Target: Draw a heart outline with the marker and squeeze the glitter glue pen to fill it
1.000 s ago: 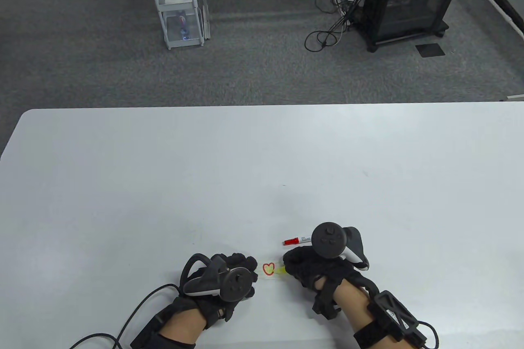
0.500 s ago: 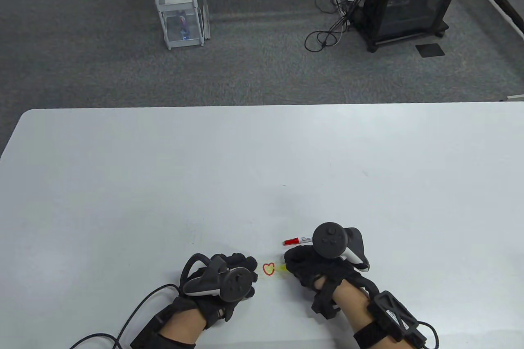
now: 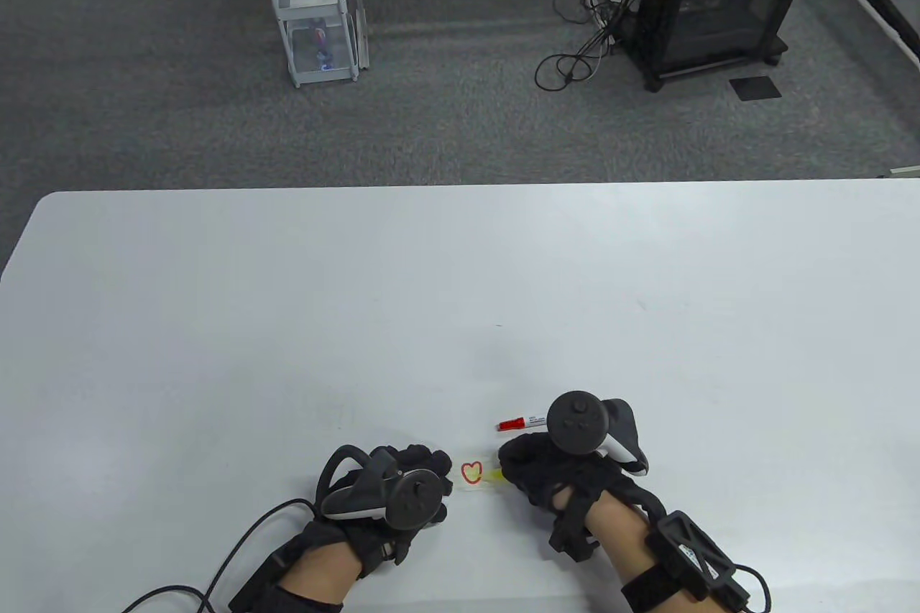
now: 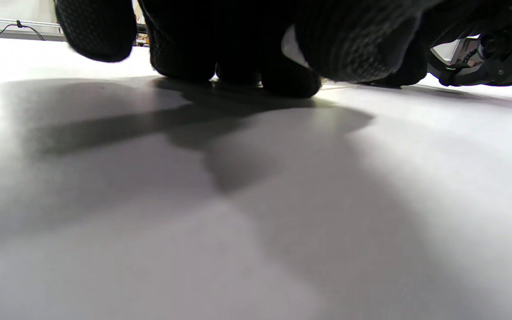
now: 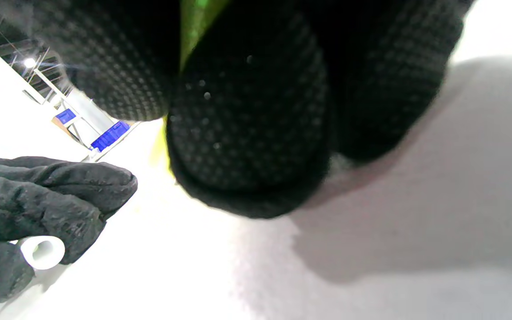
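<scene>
Glitter glue pen (image 3: 493, 474) sits pinched in the right hand (image 3: 553, 469), tip pointing left at the heart outline (image 3: 471, 473) just beside it, left hand (image 3: 402, 480) curled around a small white cap (image 5: 42, 252).

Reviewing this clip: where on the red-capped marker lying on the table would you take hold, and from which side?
Grip the marker on its white barrel just behind the red cap, coming from above. It lies flat, cap pointing left; its other end is hidden under the right hand.
</scene>
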`<state>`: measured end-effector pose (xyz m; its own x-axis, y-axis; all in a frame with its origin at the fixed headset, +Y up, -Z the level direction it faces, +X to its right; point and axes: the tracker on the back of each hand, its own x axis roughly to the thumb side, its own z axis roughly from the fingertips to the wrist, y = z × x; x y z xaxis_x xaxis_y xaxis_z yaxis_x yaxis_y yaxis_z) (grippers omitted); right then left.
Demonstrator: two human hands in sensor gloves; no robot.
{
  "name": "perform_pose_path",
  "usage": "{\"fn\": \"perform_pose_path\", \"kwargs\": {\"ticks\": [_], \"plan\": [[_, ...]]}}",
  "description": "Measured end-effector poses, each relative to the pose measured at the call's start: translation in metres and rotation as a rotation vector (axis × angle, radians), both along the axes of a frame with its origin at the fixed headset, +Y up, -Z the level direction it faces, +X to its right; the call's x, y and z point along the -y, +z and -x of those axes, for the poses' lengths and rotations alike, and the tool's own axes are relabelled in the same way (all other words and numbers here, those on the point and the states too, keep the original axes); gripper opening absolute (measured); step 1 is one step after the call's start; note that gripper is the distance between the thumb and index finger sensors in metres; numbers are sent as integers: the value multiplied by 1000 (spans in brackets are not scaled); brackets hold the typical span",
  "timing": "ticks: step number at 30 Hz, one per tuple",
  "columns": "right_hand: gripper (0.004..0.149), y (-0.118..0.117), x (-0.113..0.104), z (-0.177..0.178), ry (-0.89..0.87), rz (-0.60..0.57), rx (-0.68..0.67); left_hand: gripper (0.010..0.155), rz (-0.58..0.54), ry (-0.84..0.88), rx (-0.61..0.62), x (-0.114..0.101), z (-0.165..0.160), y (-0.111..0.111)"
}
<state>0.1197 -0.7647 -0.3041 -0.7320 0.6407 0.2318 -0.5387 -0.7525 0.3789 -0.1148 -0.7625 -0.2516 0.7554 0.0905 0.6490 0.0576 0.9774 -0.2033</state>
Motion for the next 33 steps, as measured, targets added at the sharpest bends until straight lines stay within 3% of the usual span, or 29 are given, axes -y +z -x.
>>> {"fn": "perform_pose_path", "kwargs": {"ticks": [3, 10, 14, 20, 33], "plan": [[46, 0, 1, -2, -17, 7, 33, 46, 0, -1, 0, 0, 0, 0], [45, 1, 0, 2, 3, 6, -26, 47, 1, -2, 1, 0, 0, 0], [46, 1, 1, -2, -27, 5, 31, 47, 2, -1, 1, 0, 0, 0], [45, 2, 0, 3, 12, 13, -25, 47, 9, 1, 1, 0, 1, 0], [46, 0, -6, -13, -97, 24, 60, 47, 10, 0, 6, 1, 1, 0]]}}
